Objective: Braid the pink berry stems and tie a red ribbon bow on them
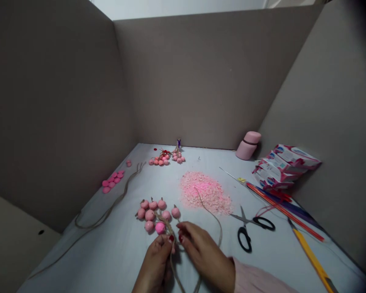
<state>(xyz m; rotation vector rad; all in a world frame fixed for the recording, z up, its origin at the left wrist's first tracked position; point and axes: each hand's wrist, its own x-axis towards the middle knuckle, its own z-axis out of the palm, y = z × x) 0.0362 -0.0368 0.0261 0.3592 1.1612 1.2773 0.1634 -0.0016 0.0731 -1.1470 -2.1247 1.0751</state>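
Note:
My left hand (159, 257) pinches a beige twine (170, 230) between thumb and forefinger, close to a cluster of pink balls (149, 215). One ball (160, 228) in that cluster is a brighter pink. Just to the right, my right hand (203, 249) has its thumb and fingers drawn together around the twine. A single pink ball (175, 212) lies right above its fingertips. Loose twine loops past my right hand, up over a heap of pale pink chips (203, 191). Twine ends also hang down between my wrists.
Black-handled scissors (244, 234) lie spread on the right, near a yellow cutter knife (311, 256), red sticks (286, 211) and stacked boxes (288, 165). At the back stand a pink flask (248, 145) and finished-looking ball bunches (177, 156). Flat pink discs (112, 181) and long twine (122, 197) lie left.

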